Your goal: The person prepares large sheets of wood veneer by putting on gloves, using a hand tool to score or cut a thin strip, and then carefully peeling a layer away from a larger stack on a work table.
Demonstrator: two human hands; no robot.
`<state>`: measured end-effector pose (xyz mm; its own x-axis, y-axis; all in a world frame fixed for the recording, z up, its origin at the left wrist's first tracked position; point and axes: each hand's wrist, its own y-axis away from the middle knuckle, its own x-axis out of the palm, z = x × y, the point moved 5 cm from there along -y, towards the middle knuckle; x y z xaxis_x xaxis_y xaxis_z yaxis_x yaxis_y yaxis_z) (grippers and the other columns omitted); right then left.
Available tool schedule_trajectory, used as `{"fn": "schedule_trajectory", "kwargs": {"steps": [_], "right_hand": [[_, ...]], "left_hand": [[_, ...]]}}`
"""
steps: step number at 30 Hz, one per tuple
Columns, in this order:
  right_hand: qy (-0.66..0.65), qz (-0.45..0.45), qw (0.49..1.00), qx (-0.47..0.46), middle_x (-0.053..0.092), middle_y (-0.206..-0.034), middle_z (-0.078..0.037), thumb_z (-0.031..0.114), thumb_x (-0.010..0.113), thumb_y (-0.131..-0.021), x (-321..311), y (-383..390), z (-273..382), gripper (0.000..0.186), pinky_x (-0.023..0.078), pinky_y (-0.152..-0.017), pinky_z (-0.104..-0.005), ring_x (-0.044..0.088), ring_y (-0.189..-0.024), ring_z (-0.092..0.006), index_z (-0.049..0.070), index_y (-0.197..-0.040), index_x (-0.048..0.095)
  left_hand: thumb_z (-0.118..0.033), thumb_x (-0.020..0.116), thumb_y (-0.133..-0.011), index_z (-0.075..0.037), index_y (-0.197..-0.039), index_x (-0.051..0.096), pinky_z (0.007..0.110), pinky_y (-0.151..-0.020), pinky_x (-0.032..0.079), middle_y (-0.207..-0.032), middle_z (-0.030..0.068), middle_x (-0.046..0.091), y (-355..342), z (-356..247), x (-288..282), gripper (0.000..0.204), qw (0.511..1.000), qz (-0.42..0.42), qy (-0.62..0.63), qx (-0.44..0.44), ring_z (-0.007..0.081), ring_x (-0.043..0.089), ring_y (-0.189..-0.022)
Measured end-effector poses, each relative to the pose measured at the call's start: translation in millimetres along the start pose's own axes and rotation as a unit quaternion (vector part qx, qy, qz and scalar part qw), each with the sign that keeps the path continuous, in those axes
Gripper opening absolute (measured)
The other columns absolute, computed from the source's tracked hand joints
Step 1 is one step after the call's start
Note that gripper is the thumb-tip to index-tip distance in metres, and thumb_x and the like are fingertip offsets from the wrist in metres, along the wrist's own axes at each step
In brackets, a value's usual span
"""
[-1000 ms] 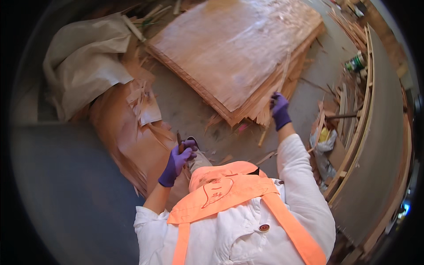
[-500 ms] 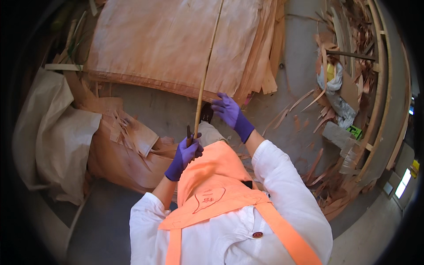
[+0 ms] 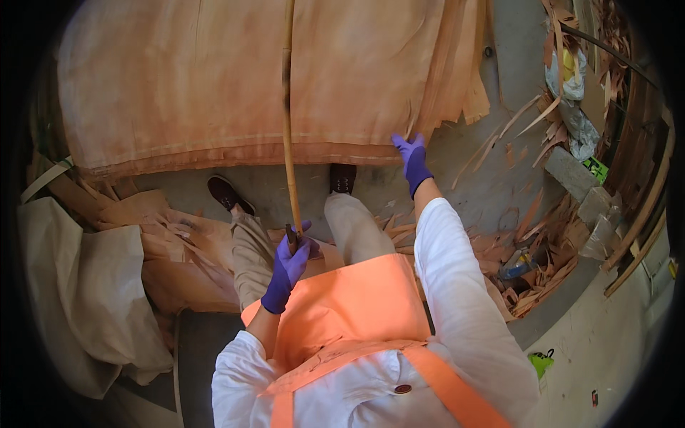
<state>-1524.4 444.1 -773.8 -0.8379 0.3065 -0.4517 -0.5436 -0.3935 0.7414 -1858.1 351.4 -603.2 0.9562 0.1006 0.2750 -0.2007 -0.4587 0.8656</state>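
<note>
My left hand (image 3: 287, 269), in a purple glove, is closed around the lower end of a long thin bamboo pole (image 3: 287, 107). A short dark brown piece like a handle (image 3: 291, 235) sticks up from the same fist; its kind is unclear. The pole reaches away across a wide stack of thin reddish wood veneer sheets (image 3: 193, 85). At the near right corner of the stack, my gloved right hand (image 3: 414, 160) has its fingers apart at the top sheet's edge. Small torn slivers (image 3: 409, 121) rise just beyond those fingertips. Whether they touch the fingers is hard to see.
Beige sheeting (image 3: 85, 285) lies heaped at the left beside broken veneer (image 3: 185, 264). Veneer scraps (image 3: 531, 278) litter the floor at right, near a grey block (image 3: 571, 173) and plastic bags (image 3: 571, 78). My shoes (image 3: 230, 194) stand close to the stack's near edge.
My right hand has moved right and lower onto the stack's near right corner. The stack appears nearer, and the pole now stands more upright in view, still in my left hand.
</note>
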Motion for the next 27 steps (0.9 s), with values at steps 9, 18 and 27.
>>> {"fn": "schedule_trajectory", "kwargs": {"steps": [9, 18, 27], "right_hand": [[-0.133, 0.048, 0.988, -0.060, 0.060, -0.100, -0.007, 0.015, 0.064, -0.083, -6, 68, 40, 0.035, 0.048, -0.074, -0.0306, 0.055, -0.087, -0.0156, -0.002, -0.112, 0.054], [-0.254, 0.201, 0.921, -0.215, 0.061, -0.100, -0.004, -0.002, 0.060, -0.084, 68, 282, 241, 0.030, 0.048, -0.077, -0.0243, 0.058, -0.085, -0.0101, 0.002, -0.114, 0.055], [-0.055, 0.369, 0.845, -0.384, 0.061, -0.115, -0.013, 0.011, 0.058, -0.085, 309, 368, 314, 0.053, 0.044, -0.088, -0.0287, 0.057, -0.102, -0.0165, 0.000, -0.133, 0.041]], "left_hand": [[0.000, 0.049, -0.086, -0.005, -0.130, 0.043, 0.021, -0.046, 0.039, -0.077, -0.0008, 0.050, -26, -32, -66, 0.045, 0.983, -0.154, -0.065, 0.074, 0.0054, 0.044, -0.053], [-0.018, 0.054, -0.085, -0.010, -0.118, 0.053, 0.038, -0.057, 0.047, -0.072, 0.0152, 0.062, -67, -112, -115, 0.034, 0.937, -0.147, -0.273, 0.162, 0.0281, 0.061, -0.063], [-0.021, 0.052, -0.083, -0.012, -0.110, 0.052, 0.049, -0.068, 0.048, -0.086, 0.0247, 0.062, -26, -60, -146, 0.028, 0.879, -0.165, -0.433, 0.108, 0.0418, 0.060, -0.080]]}}
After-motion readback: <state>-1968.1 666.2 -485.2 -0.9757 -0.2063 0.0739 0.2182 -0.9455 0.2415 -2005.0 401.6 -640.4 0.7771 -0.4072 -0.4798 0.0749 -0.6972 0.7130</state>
